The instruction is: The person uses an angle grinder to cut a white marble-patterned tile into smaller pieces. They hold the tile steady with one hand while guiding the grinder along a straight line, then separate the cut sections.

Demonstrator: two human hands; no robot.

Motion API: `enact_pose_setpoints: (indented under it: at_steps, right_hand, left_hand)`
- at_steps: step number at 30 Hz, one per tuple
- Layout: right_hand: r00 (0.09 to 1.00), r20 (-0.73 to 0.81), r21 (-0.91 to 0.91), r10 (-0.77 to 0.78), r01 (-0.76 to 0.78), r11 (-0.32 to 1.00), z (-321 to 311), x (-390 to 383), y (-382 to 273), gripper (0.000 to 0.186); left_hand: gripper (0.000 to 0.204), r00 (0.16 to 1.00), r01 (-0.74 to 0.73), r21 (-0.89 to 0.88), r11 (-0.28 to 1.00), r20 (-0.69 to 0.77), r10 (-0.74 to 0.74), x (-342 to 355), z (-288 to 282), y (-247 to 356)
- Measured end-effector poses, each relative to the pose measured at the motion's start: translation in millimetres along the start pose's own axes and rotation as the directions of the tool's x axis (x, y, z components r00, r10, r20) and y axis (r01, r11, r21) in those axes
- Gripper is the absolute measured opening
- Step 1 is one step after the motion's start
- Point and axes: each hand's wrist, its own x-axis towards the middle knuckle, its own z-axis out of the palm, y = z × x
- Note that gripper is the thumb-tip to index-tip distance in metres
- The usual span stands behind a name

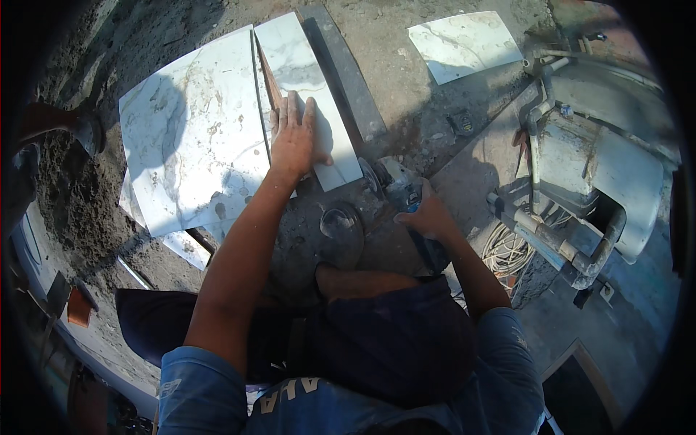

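My left hand [292, 145] lies flat with fingers stretched on a narrow marble-patterned white tile piece [293, 51], near its left edge. Just left of it is a large, dirt-specked tile [196, 138] of the same pattern, with a thin gap between the two. My right hand [429, 215] is wrapped round the body of an angle grinder [403, 194]. The grinder's disc [371, 177] stands beside the near right corner of the narrow piece; whether it touches the tile I cannot tell. Under that piece runs a dark flat board [341, 69].
Another marble-patterned piece [464, 47] lies at the far right. Beside me on the right are grey pipes [536, 130], a coiled hose or cable [507, 250] and a pale basin-like box [623, 174]. A round translucent object [341, 223] sits before my knee. Another person's foot [87, 132] is at left.
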Motion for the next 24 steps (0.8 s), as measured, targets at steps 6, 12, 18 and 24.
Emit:
enact_pose_setpoints:
  at_steps: [6, 12, 18, 24]
  right_hand:
    - [1.000, -0.011, 0.013, -0.016, 0.016, 1.000, 0.6, 3.6, -2.8, 0.120]
    - [1.000, -0.014, 0.059, -0.025, 0.026, 0.998, -2.6, 7.2, -8.1, 0.110]
    - [0.997, -0.051, 0.011, -0.057, 0.058, 0.998, -4.0, 13.1, -12.2, 0.121]
    - [0.998, -0.037, 0.029, -0.049, 0.050, 0.998, -7.8, 21.7, -19.4, 0.117]
  left_hand:
    - [0.138, 1.000, -0.006, 0.004, 1.000, -0.007, 0.006, 0.1, 0.5, -1.3]
    - [0.140, 1.000, -0.016, -0.001, 1.000, -0.026, 0.016, -0.2, 4.1, -2.7]
    - [0.145, 0.998, -0.012, -0.023, 1.000, -0.069, 0.011, 2.7, 11.5, -5.9]
    - [0.145, 0.998, -0.012, -0.022, 1.000, -0.068, 0.011, 3.0, 11.9, -5.8]
